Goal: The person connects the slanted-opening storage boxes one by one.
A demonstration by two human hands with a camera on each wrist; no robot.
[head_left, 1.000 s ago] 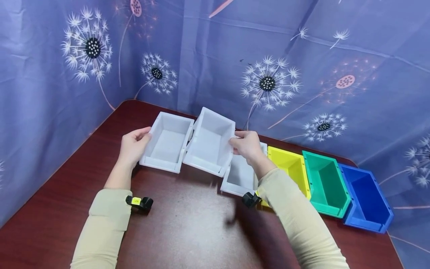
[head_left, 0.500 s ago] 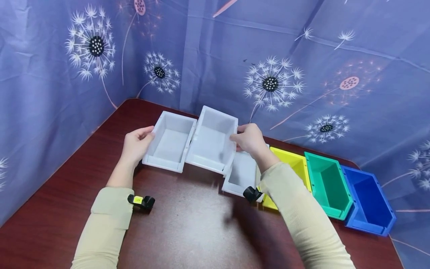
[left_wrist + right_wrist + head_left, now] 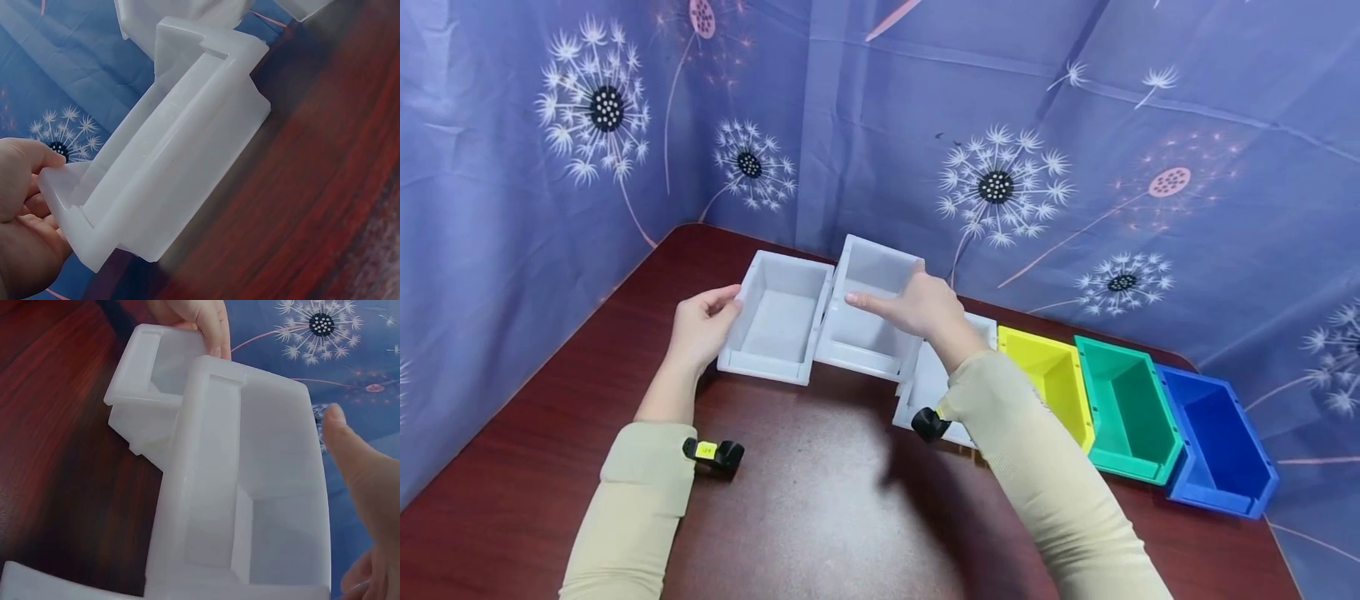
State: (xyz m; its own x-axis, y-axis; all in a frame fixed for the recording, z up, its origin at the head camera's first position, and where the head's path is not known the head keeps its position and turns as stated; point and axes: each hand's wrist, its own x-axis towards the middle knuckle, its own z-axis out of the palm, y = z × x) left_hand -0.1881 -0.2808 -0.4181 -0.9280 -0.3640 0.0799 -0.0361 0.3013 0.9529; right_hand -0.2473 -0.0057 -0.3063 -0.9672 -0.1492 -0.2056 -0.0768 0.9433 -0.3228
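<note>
In the head view, a white plastic bin [image 3: 763,367] stands at the left, and my left hand [image 3: 700,321] pinches its left side between thumb and fingers. A second white bin [image 3: 857,358] sits beside it, higher up, its left rim against the first bin's right rim. My right hand [image 3: 917,304] is over that raised bin's right side, thumb stretched out across its opening. The right wrist view shows the right thumb [image 3: 344,440] straight and apart from the bin wall. Partly hidden under the right forearm is a third white bin [image 3: 906,408].
To the right, a yellow bin [image 3: 1045,340], a green bin [image 3: 1116,348] and a blue bin [image 3: 1213,498] stand in a row on the dark red wooden table [image 3: 820,483]. Behind them hangs a blue curtain [image 3: 887,125] with dandelion prints.
The raised white bin has levelled and settled against the left bin. My right hand has let go of its right side and moved left over it. The left hand keeps its pinch.
</note>
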